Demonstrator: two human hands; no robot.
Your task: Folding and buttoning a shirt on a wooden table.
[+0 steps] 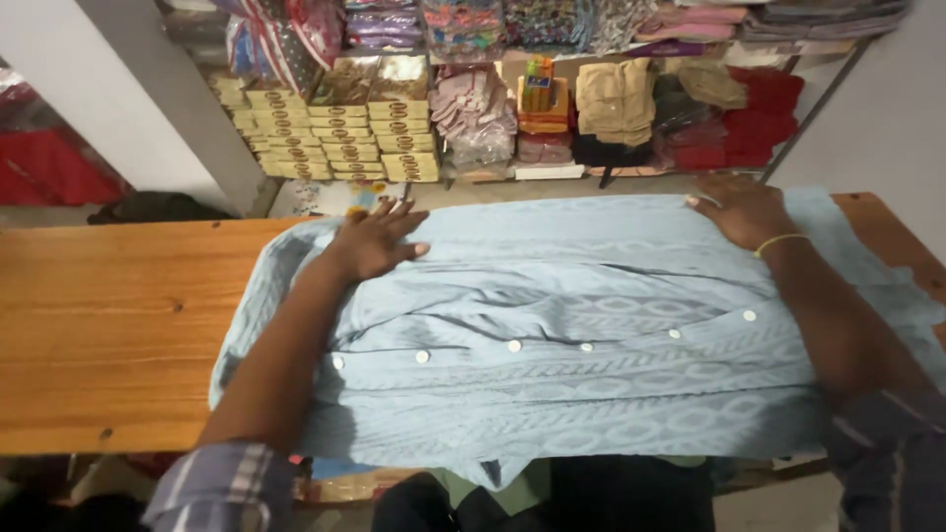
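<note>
A light blue buttoned garment [572,325] with a woven pattern lies spread across a wooden table [108,315], its row of white buttons running left to right. My left hand [374,241] rests flat on the cloth near its far left corner, fingers spread. My right hand [739,209] presses flat on the far right edge of the cloth; a yellow band circles that wrist. Neither hand holds anything.
Beyond the table stand shelves [493,89] packed with folded clothes, stacked yellow boxes [335,133] and wrapped fabric. A white pillar [138,99] rises at the back left. Red cloth [49,167] lies far left. The table's bare wood stretches to the left.
</note>
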